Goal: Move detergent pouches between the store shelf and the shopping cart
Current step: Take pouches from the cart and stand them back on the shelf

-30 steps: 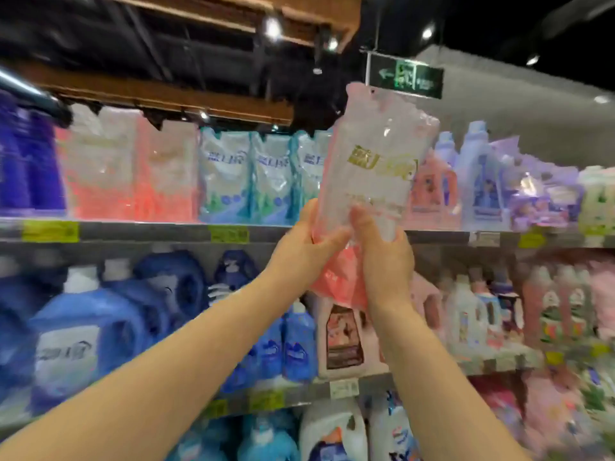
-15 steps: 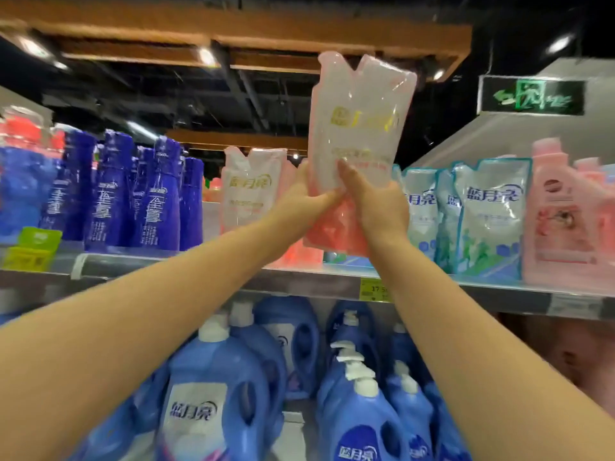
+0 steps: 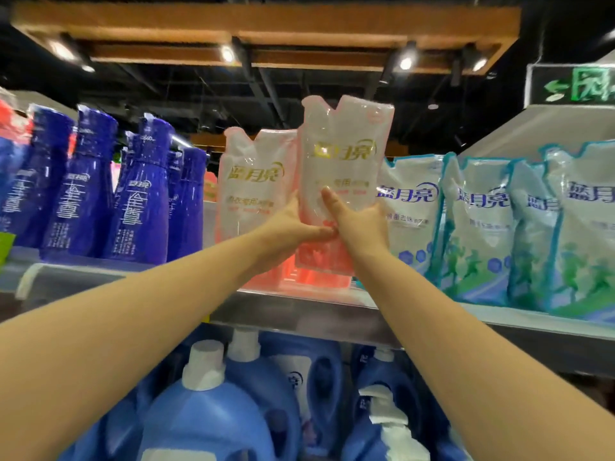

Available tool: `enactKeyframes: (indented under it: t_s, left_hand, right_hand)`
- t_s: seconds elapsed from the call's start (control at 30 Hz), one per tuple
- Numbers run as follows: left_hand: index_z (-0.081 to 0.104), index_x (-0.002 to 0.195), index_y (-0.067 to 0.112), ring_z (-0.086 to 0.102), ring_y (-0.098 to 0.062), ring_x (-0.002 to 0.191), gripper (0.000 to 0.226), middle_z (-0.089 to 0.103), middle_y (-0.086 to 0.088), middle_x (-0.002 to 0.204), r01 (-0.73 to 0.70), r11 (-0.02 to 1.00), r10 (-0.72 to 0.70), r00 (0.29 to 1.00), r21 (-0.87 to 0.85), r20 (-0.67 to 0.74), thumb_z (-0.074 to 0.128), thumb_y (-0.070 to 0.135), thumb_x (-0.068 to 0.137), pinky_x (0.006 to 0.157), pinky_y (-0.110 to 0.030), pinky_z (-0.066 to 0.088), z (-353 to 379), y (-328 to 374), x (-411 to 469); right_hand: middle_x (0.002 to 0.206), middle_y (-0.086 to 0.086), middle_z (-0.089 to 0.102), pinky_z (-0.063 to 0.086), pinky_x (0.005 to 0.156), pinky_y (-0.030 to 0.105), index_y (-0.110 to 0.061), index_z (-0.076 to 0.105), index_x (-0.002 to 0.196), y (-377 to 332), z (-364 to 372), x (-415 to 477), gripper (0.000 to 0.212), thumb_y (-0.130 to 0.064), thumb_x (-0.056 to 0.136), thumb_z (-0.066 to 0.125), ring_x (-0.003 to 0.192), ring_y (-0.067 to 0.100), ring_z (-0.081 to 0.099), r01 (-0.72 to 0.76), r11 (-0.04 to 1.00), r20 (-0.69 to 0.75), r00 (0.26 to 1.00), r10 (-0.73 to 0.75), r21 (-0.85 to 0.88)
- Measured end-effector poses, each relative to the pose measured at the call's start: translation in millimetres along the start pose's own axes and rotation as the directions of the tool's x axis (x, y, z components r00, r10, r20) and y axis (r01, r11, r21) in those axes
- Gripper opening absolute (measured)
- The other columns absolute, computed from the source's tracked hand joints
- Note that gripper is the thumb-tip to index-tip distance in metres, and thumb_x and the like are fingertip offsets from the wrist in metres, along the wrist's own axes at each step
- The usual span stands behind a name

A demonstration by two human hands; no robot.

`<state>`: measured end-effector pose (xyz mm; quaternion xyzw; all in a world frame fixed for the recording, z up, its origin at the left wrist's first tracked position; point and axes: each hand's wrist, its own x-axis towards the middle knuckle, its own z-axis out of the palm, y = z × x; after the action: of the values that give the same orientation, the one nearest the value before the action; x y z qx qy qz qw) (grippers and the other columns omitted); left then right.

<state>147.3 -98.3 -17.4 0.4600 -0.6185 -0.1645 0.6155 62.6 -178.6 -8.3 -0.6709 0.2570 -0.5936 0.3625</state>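
- Pink detergent pouch (image 3: 342,181): upright over the upper shelf (image 3: 299,314), overlapping a standing pink pouch (image 3: 253,194) on its left, with teal pouches (image 3: 476,227) just to its right.
- Left hand (image 3: 289,232): grips the pouch's lower left edge, thumb across the front.
- Right hand (image 3: 361,226): grips the lower right edge, thumb pointing up the front.
- Dark blue bottles (image 3: 83,194) at left; blue jugs (image 3: 213,410) on the shelf below.

place: shop | evidence: stocked shelf (image 3: 299,311), rows of detergent pouches (image 3: 472,227), bottles (image 3: 83,194), exit sign (image 3: 572,84)
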Motion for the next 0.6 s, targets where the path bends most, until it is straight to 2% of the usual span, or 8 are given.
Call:
enactKeyframes:
  t_s: [0.07, 0.13, 0.2, 0.3, 0.37, 0.43, 0.5, 0.6]
  left_hand:
    - [0.026, 0.14, 0.024, 0.064, -0.018, 0.102, 0.082, 0.059, -0.005, 0.121, 0.012, 1.0, -0.012, 1.0, -0.02, -0.016, 0.07, 0.0, 0.074, 0.084, -0.035, 0.056, -2.7, -9.5, 5.7]
    - [0.026, 0.139, 0.024, 0.065, -0.015, 0.096, 0.082, 0.06, -0.001, 0.114, 0.01, 0.998, -0.012, 0.999, -0.054, -0.03, 0.07, -0.003, 0.075, 0.078, -0.031, 0.058, -5.7, -15.9, 9.8]
    - [0.024, 0.14, 0.024, 0.064, -0.014, 0.097, 0.085, 0.06, 0.001, 0.113, -0.001, 0.998, -0.001, 1.0, -0.064, -0.024, 0.07, -0.004, 0.074, 0.079, -0.031, 0.057, -6.1, -20.7, 12.4]
    - [0.024, 0.14, 0.022, 0.065, -0.014, 0.094, 0.084, 0.06, -0.001, 0.112, -0.004, 0.999, 0.003, 1.0, -0.047, -0.011, 0.067, -0.009, 0.075, 0.076, -0.03, 0.057, -6.7, -22.5, 13.1]
    - [0.025, 0.137, 0.021, 0.067, -0.018, 0.087, 0.081, 0.062, -0.005, 0.108, 0.03, 0.999, -0.029, 1.0, -0.032, 0.006, 0.065, -0.012, 0.076, 0.064, -0.029, 0.058, -9.9, -21.5, 10.1]
    - [0.028, 0.135, 0.02, 0.068, -0.024, 0.084, 0.077, 0.063, -0.011, 0.107, 0.091, 0.996, -0.09, 0.995, -0.016, 0.032, 0.065, -0.013, 0.076, 0.062, -0.034, 0.059, -12.9, -20.6, 6.6]
    - [0.03, 0.135, 0.017, 0.068, -0.024, 0.085, 0.076, 0.063, -0.014, 0.11, 0.153, 0.988, -0.153, 0.988, -0.002, 0.025, 0.067, -0.011, 0.075, 0.072, -0.038, 0.057, -14.9, -20.4, 3.9]
    - [0.025, 0.139, 0.013, 0.067, -0.02, 0.086, 0.082, 0.063, -0.011, 0.11, 0.195, 0.978, -0.195, 0.981, 0.07, -0.01, 0.071, -0.005, 0.074, 0.074, -0.034, 0.057, -16.4, -21.6, 3.7]
  right_hand:
    - [0.123, 0.013, 0.057, 0.046, 0.096, 0.046, -0.003, 0.038, 0.13, 8.6, 5.2, 3.8, 0.097, -0.068, 0.065, 0.068, 0.114, 0.032, 0.057, -0.024, 1.0, -0.006, 1.0, 0.024, -0.018]
    - [0.119, 0.014, 0.06, 0.048, 0.094, 0.046, -0.004, 0.043, 0.128, 12.2, 10.1, 4.9, 0.101, -0.074, 0.058, 0.067, 0.111, 0.032, 0.058, -0.022, 1.0, -0.016, 1.0, 0.021, -0.021]
    - [0.115, 0.012, 0.063, 0.05, 0.092, 0.047, -0.006, 0.048, 0.124, 14.7, 12.3, 7.2, 0.101, -0.076, 0.053, 0.067, 0.107, 0.032, 0.061, -0.022, 1.0, -0.017, 1.0, 0.022, -0.018]
    - [0.112, 0.013, 0.063, 0.052, 0.087, 0.048, -0.006, 0.048, 0.122, 14.3, 10.8, 6.7, 0.114, -0.079, 0.037, 0.068, 0.1, 0.032, 0.063, -0.054, 0.997, -0.002, 0.999, 0.054, 0.047]
    - [0.113, 0.015, 0.062, 0.053, 0.086, 0.048, -0.004, 0.048, 0.122, 17.3, 11.4, 3.4, 0.123, -0.082, 0.03, 0.071, 0.1, 0.033, 0.064, -0.086, 0.995, 0.039, 0.996, 0.085, 0.047]
    - [0.114, 0.016, 0.062, 0.055, 0.084, 0.048, -0.005, 0.052, 0.123, 22.6, 12.4, 2.1, 0.14, -0.089, 0.012, 0.064, 0.098, 0.034, 0.065, -0.138, 0.99, 0.095, 0.986, 0.135, 0.031]
    - [0.112, 0.017, 0.062, 0.056, 0.081, 0.047, -0.006, 0.053, 0.122, 24.8, 11.8, 0.0, 0.127, -0.083, 0.022, 0.067, 0.092, 0.033, 0.067, -0.151, 0.988, 0.152, 0.978, 0.144, 0.04]
    - [0.11, 0.019, 0.064, 0.058, 0.079, 0.045, -0.006, 0.057, 0.118, 24.2, 10.0, -0.8, 0.095, -0.068, 0.049, 0.073, 0.089, 0.032, 0.068, -0.136, 0.99, 0.176, 0.976, 0.127, 0.043]
